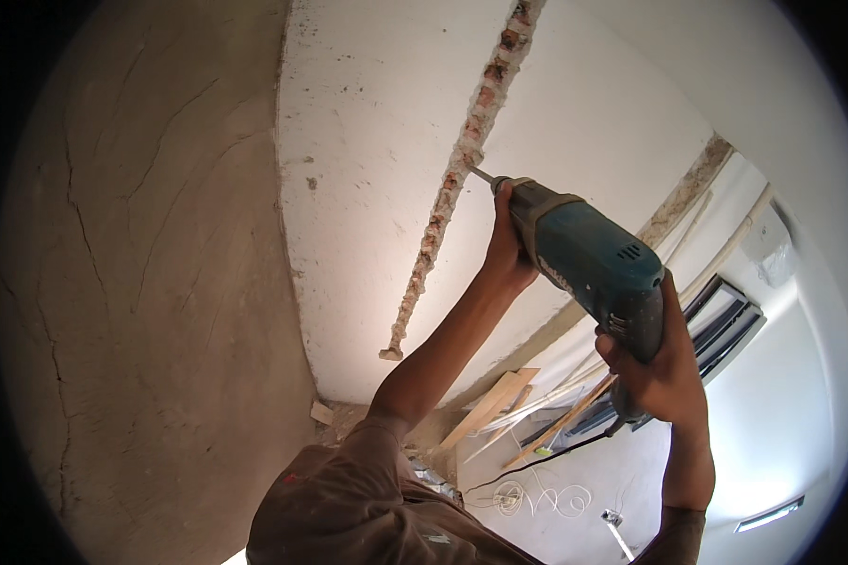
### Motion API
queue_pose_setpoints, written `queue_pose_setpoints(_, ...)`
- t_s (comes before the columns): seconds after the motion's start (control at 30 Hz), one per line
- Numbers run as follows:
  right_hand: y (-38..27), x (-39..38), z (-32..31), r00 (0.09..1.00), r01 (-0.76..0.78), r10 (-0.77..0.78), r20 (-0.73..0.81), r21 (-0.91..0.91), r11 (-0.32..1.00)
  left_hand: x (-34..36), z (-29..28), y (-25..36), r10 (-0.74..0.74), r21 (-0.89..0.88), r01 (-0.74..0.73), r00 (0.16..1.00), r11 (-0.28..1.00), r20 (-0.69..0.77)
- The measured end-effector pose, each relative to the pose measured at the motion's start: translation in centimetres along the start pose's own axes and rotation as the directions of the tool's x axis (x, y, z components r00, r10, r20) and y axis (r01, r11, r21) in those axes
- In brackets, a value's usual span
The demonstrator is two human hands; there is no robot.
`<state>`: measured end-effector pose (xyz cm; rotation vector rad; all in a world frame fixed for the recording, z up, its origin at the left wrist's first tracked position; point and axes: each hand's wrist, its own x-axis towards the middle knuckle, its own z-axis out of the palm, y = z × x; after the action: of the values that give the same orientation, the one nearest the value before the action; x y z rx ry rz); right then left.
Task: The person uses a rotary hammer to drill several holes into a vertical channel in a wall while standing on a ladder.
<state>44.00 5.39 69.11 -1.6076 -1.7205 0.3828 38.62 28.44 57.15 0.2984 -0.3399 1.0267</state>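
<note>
A teal and dark-grey hammer drill (589,252) is held up in both my hands against the white wall (367,179). Its thin metal bit (481,174) points up and left, the tip at the edge of a rough chased groove (436,226) that bares reddish brick. My left hand (507,247) supports the front of the drill from below, just behind the bit, its fingers partly hidden by the housing. Around the rear handle, my right hand (658,372) is closed; the trigger cannot be seen. A dark cord (575,444) runs off from the handle's base.
At left stands a cracked grey-brown plastered wall (160,282). Lower right, wooden boards (490,407) and long pale poles (725,247) lie near dark frames (721,320). A coil of white cable (509,497) lies below, with a small brick-like block (321,412) by the wall corner.
</note>
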Motion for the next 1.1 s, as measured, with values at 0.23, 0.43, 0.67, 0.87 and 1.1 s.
queue_pose_setpoints(0.23,-5.1,5.7,-3.5,0.998,-0.027,0.034,0.045,-0.144,0.989,3.3,3.5,1.5,0.157,-0.149,-0.142,0.983,0.979,0.095)
queue_pose_setpoints(0.43,-9.9,13.1,-6.7,0.997,0.062,-0.034,0.075,-0.417,0.907,7.3,6.6,4.0,0.188,-0.240,-0.185,0.982,0.953,-0.010)
queue_pose_setpoints(0.67,-10.3,14.9,-8.4,0.980,0.147,-0.057,0.193,-0.492,0.858,7.2,7.9,3.7,0.191,-0.219,-0.199,0.980,0.955,-0.060)
queue_pose_setpoints(0.87,-9.1,12.4,-7.4,0.983,0.171,-0.106,0.149,-0.550,0.817,6.7,6.3,2.1,0.281,-0.220,-0.261,0.958,0.940,0.064)
queue_pose_setpoints(1.1,-10.8,17.7,-9.1,0.980,0.168,-0.083,0.182,-0.524,0.835,9.2,8.6,4.1,0.227,-0.250,-0.224,0.974,0.942,-0.017)
